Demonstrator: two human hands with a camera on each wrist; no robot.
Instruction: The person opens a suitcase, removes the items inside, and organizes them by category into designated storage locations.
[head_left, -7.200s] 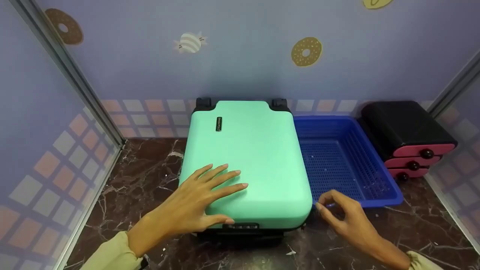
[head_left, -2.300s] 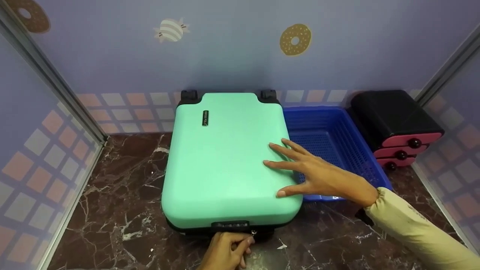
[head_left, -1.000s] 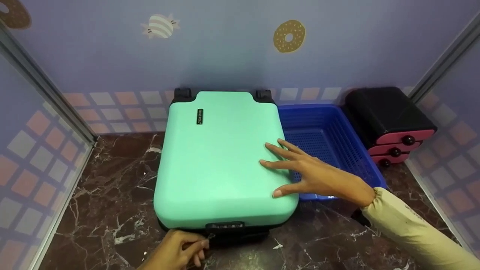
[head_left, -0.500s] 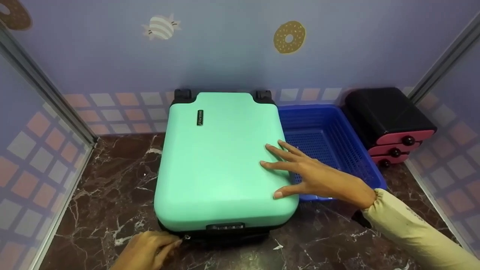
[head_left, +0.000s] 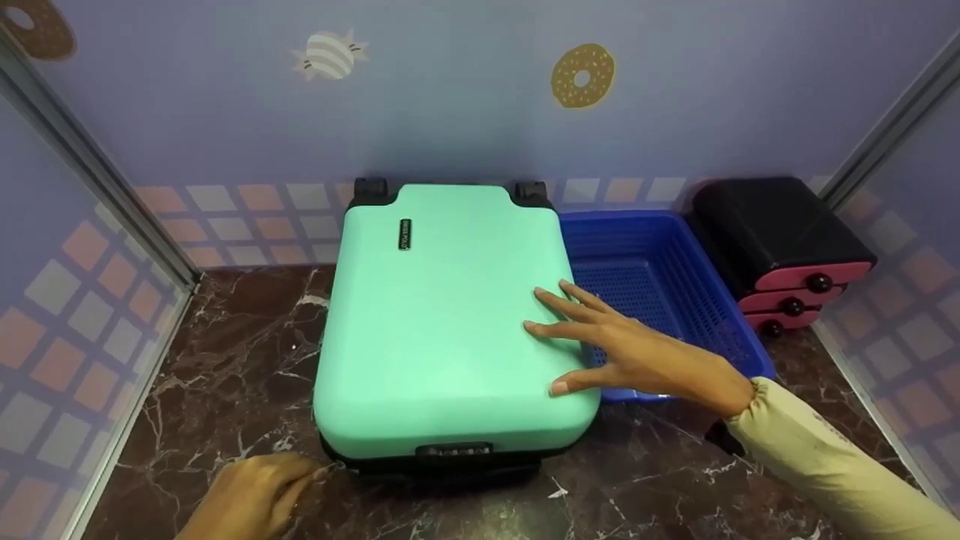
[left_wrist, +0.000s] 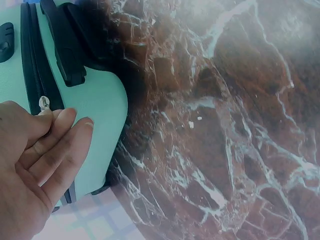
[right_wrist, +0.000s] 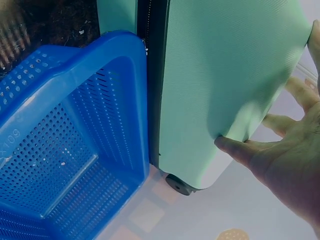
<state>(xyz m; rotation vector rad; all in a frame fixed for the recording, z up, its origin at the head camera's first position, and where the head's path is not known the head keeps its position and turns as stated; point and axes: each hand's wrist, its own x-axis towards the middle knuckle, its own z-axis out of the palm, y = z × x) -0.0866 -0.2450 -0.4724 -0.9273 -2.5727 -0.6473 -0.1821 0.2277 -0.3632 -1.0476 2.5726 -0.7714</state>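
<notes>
mint-green, finely ribbed hard shell: the suitcase (head_left: 450, 315) lies flat in the centre of the head frame, its wheels (head_left: 370, 188) towards the wall. it should handle as stiff and bulky, its contents unknown, and the smooth lid may let fingertips slide; the black handle (left_wrist: 70, 55), upper left of the left wrist frame, looks the surest hold for shifting it, while the tiny metal zip pull (left_wrist: 44, 103) takes only a fingertip grip.

at lower left of the head frame the left hand (head_left: 251, 495) pinches that pull between thumb and fingers. the right hand (head_left: 622, 345), right of centre, is spread, fingertips resting on the lid.

the combination lock (head_left: 454, 450) sits at lower centre. beside the suitcase stands the blue basket (head_left: 630, 216); further right, the black drawer unit (head_left: 780, 225), all on dark marbled tabletop (head_left: 225, 360).
</notes>
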